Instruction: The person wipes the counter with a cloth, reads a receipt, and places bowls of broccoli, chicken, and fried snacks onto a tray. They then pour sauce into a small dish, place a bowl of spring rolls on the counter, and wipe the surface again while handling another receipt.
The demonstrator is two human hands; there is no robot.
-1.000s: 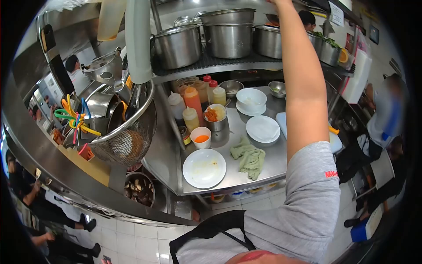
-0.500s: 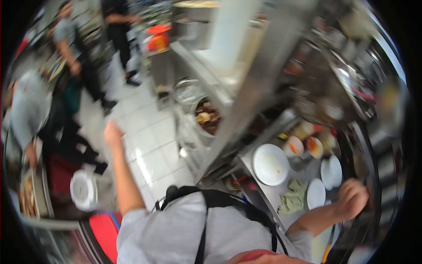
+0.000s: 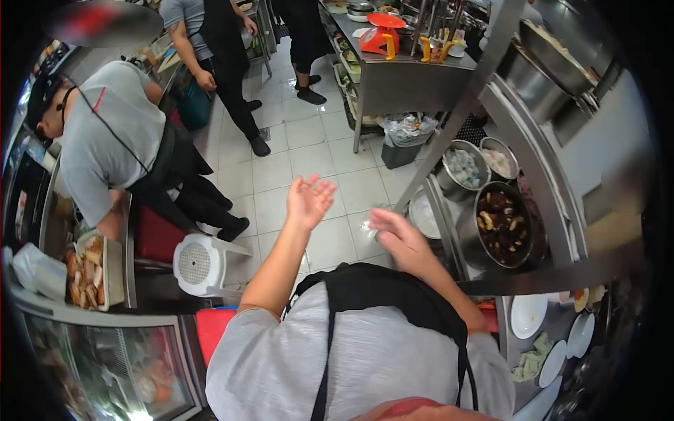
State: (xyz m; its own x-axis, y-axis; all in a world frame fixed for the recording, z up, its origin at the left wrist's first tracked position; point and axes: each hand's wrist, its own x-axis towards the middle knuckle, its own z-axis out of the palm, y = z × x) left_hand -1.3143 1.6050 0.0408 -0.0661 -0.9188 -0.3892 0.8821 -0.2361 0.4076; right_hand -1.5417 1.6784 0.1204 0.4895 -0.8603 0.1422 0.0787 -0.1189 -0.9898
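Over the tiled floor [image 3: 267, 217] my left hand [image 3: 311, 202] is raised with its fingers spread and nothing in it. My right hand [image 3: 400, 237] is held up a little to its right, fingers stretched out, also holding nothing. The two hands are apart from each other. Nearest to my right hand is the metal shelf rack on the right, where a large pot [image 3: 502, 224] holds dark food pieces in brown liquid. A white plastic stool [image 3: 200, 265] stands on the floor to the left of my left forearm.
At left a co-worker [image 3: 116, 126] bends over a counter beside a tub of cooked meat [image 3: 107, 270]. Two more people stand at the back. An orange scale [image 3: 380, 36] sits on a steel table, with a lined bin [image 3: 406, 140] below. A white plate [image 3: 528, 316] lies at lower right.
My view has turned left, away from the counter with plates. My right hand has come from over that counter to in front of my body, and its fingers have straightened.
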